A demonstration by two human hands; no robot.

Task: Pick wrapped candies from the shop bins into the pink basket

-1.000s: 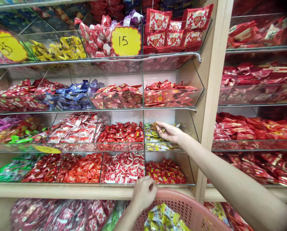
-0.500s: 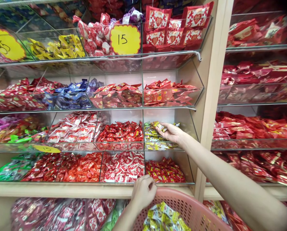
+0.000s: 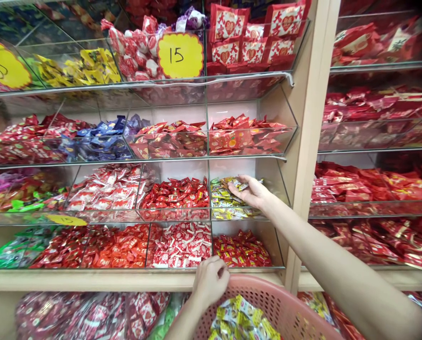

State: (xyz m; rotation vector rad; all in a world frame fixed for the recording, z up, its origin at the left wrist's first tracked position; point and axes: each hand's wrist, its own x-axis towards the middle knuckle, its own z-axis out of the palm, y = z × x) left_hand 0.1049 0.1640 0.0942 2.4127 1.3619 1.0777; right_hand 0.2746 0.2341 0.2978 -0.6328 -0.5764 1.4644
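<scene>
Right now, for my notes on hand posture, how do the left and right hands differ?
The left hand is curled, while the right hand is open, its fingers loosely extended. The left hand is low, at the rim of the pink basket; the right hand is higher, at the yellow-wrapped candies. The left hand shows its back, the right hand part of its palm. Both are bare.

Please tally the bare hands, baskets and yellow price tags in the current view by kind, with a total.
Hands: 2 (left hand, right hand)
Pink basket: 1
Yellow price tags: 3
Total: 6
The piled candies overlap too much to count, so they are left out.
</scene>
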